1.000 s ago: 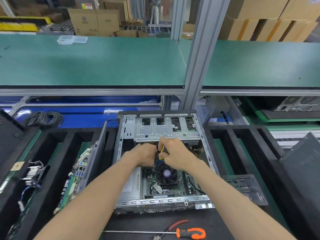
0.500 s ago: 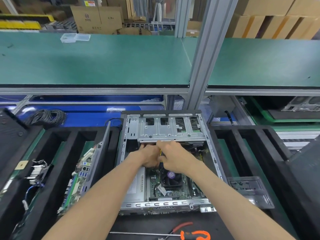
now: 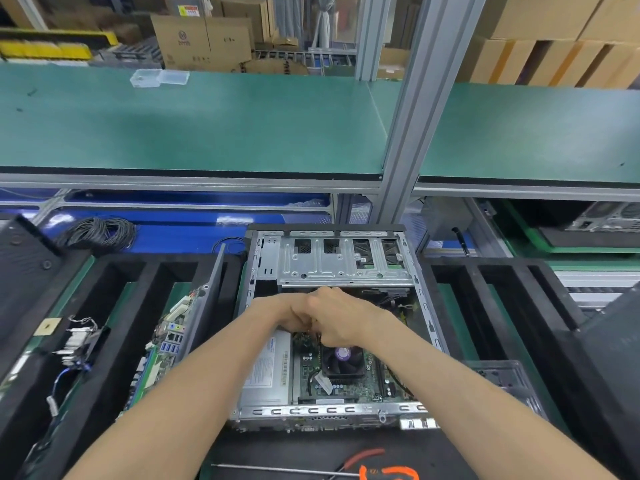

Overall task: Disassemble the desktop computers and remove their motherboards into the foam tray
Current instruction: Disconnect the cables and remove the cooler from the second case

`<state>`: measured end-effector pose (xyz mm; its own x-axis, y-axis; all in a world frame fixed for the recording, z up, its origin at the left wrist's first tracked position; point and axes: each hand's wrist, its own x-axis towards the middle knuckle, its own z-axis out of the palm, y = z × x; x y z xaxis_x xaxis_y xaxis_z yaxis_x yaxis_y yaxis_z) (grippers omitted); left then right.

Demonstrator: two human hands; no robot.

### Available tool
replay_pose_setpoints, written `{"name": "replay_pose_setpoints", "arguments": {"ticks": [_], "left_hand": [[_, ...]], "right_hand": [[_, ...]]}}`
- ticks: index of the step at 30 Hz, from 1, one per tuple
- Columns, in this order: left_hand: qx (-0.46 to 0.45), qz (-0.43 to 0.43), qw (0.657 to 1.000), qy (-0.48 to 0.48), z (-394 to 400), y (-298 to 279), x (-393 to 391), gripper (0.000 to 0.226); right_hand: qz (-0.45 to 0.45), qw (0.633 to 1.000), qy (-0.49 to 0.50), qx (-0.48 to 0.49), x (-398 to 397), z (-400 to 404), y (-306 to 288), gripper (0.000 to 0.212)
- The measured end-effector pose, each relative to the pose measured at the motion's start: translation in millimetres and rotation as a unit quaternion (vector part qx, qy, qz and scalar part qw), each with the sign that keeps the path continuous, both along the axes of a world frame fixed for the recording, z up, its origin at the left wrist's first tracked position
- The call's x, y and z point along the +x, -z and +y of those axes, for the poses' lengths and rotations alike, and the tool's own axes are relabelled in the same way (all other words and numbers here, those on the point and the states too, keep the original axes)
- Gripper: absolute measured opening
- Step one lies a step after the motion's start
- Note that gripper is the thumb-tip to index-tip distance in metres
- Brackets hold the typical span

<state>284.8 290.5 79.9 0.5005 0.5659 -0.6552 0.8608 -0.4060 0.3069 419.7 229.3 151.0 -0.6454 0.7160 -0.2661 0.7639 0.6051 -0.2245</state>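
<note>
Both our hands deep in the open computer case (image 3: 332,327)

Our left hand (image 3: 294,315) and right hand (image 3: 341,320) meet knuckle to knuckle above the motherboard (image 3: 341,382), fingers curled downward; we cannot tell what they grip. The drive cage (image 3: 343,261) crowds just beyond them. Foam tray (image 3: 114,271) sits left, screwdriver (image 3: 381,474) near us.

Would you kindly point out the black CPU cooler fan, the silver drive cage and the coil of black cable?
Black CPU cooler fan (image 3: 341,359), head view, on its purple hub.
Silver drive cage (image 3: 332,263), head view, on its flat top plate.
Coil of black cable (image 3: 98,233), head view, on the bundled loops.
</note>
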Motion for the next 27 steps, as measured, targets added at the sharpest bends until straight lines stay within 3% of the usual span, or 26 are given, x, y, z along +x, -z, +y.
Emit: {"name": "replay_pose_setpoints", "arguments": {"ticks": [2,5,8,11,15,18,22,27], "left_hand": [[0.042,-0.026,0.998,-0.033,0.7,-7.2,-4.4,0.025],[0.121,-0.045,0.991,-0.03,-6.0,-11.9,-11.1,0.039],[0.176,-0.069,0.98,-0.07,-15.1,-2.2,-14.4,0.03],[0.171,-0.052,0.979,-0.1,-18.5,2.7,-13.7,0.025],[0.163,-0.043,0.977,-0.128,-17.4,7.2,-11.5,0.026],[0.168,-0.04,0.98,-0.102,-16.6,7.8,-12.0,0.022],[0.148,-0.091,0.978,-0.112,-13.8,13.3,-11.5,0.016],[0.163,-0.055,0.979,-0.111,-9.9,17.3,-13.5,0.03]], "right_hand": [[-0.013,1.0,0.011,0.026,-1.7,1.2,1.6,0.024],[-0.013,0.995,0.08,0.06,-9.1,-1.1,9.1,0.042],[-0.006,0.993,0.101,0.056,-17.4,-4.8,13.3,0.031],[-0.002,0.998,0.036,0.047,-19.5,-9.3,10.9,0.015],[-0.007,1.0,-0.023,0.017,-8.0,-3.7,2.2,0.023],[0.026,0.999,0.006,0.018,-1.2,-3.8,2.1,0.013],[0.033,0.986,0.144,0.082,-11.1,-17.5,16.3,0.043],[-0.029,0.989,0.12,0.078,-25.0,-19.8,14.7,0.024]]}}
